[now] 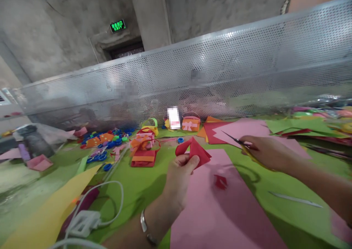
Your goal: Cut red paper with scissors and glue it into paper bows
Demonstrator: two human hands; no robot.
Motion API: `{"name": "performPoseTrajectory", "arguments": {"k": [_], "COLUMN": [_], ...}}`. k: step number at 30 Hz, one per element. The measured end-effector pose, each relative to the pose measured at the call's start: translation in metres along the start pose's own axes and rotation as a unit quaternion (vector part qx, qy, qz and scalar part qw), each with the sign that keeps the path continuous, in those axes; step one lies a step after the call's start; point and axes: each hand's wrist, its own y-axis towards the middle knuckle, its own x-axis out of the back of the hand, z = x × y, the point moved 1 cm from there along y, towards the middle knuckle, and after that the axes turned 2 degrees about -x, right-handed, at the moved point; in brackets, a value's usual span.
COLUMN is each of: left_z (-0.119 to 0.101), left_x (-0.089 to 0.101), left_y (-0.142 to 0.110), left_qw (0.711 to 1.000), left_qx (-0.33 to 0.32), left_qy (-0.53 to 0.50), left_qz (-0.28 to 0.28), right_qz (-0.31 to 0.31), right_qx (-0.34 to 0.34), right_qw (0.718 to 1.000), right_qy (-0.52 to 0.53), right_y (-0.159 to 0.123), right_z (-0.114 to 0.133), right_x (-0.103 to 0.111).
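Pinched between the thumb and fingers of my left hand [183, 172] is a folded piece of red paper [199, 152], held above the table. My right hand [260, 152] is wrapped round a pair of scissors [243, 144] with yellow handles, whose dark blades point left toward the red paper without touching it. Below both hands lies a large pink sheet [209, 212]. On that sheet rests a small red paper scrap [220, 182].
Small paper bags, one of them red and orange [143, 158], stand behind my left hand. A white charger with cable [85, 221] lies front left. Pink and red sheets [247, 130] sit behind the scissors; a thin pale strip [295, 199] lies right. A perforated metal panel [176, 76] borders the back.
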Motion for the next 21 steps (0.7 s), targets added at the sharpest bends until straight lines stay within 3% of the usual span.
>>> {"name": "performPoseTrajectory", "arguments": {"k": [4,7,9,10,17,21], "left_z": [0.004,0.008,0.009,0.010,0.011,0.007], "left_x": [-0.002,-0.007,-0.011,-0.012,-0.013,-0.009], "left_y": [-0.002,-0.008,-0.012,-0.013,-0.012,-0.006], "left_qw": [1.000,1.000,0.999,0.998,0.992,0.993], "left_qx": [0.011,0.026,0.038,0.048,0.078,0.100], "left_qy": [0.004,0.003,0.000,-0.007,-0.024,-0.051], "left_qz": [0.003,0.011,0.025,0.034,0.094,0.029], "right_qz": [0.007,0.024,0.019,0.017,0.006,0.007], "right_qx": [0.043,-0.002,-0.040,-0.048,-0.028,0.001], "right_qw": [0.974,0.902,0.858,0.852,0.862,0.877], "right_qy": [0.223,0.431,0.511,0.522,0.506,0.480], "right_y": [-0.019,-0.039,-0.049,-0.052,-0.051,-0.052], "right_z": [0.031,0.053,0.064,0.068,0.070,0.066], "right_x": [-0.015,-0.028,-0.033,-0.033,-0.031,-0.034]}}
